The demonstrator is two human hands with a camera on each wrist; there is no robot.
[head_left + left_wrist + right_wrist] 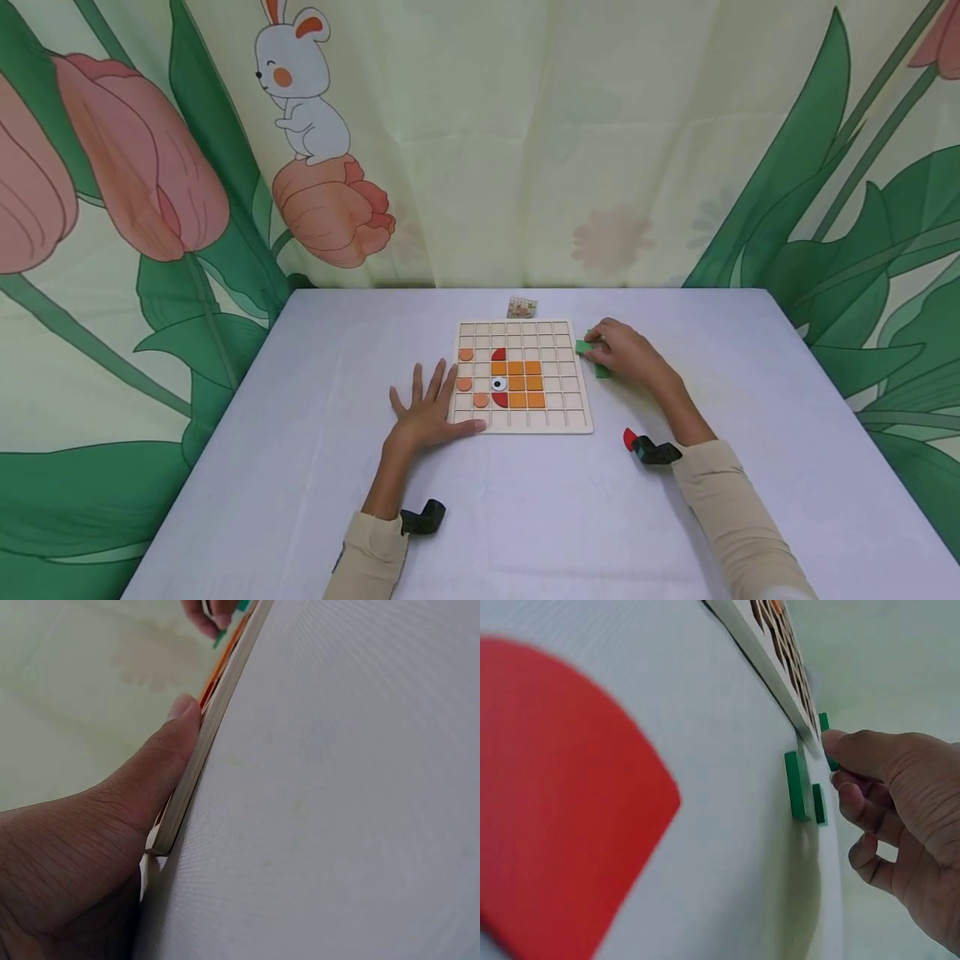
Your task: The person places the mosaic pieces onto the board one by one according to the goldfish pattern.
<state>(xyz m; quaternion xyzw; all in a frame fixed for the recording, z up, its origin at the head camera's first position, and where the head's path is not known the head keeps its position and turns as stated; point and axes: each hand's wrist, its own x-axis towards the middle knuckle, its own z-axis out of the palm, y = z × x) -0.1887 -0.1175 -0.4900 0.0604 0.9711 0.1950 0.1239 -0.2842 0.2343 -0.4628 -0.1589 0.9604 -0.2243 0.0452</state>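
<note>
A pale wooden grid board lies on the table. My left hand rests at its left side with fingers spread, the thumb along the front edge. Just beyond the board's right edge, my right hand pinches a green tile between thumb and fingers. Below that hand lie more green tiles. Set in the grid are a block of orange square tiles, an eye tile, two red quarter-round tiles and several peach round tiles.
A small patterned card lies behind the board. One loose red quarter-round piece is on the white-covered table near the right wrist. A printed curtain hangs behind the table.
</note>
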